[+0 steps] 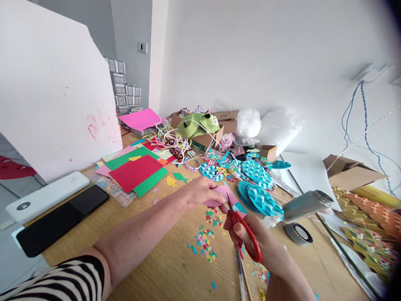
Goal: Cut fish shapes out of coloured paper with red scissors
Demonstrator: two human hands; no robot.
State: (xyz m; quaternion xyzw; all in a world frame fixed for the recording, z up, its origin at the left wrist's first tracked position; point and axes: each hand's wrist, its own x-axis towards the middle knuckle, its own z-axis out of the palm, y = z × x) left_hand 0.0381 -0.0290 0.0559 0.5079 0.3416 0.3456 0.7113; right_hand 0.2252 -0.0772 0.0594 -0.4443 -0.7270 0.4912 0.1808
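Observation:
Pinched in my left hand (205,193) is a piece of pink paper (231,195), held above the middle of the wooden table. My right hand (246,232) grips red-handled scissors (255,242), whose blades point away from me and meet the pink paper. Whether the blades have cut into it, I cannot tell. Small coloured paper dots (205,242) lie scattered below my hands. A yellow paper fish (171,182) and a green paper fish (181,177) rest to the left of the pink paper. Right of it is a stack of blue wavy paper discs (260,200).
Coloured paper sheets (136,171), a black phone (62,219) and a white power bank (46,198) lie at left. A grey bottle (307,205) leans at right, its lid (298,233) nearby. Behind are pipe cleaners (172,140) and cardboard boxes (228,121).

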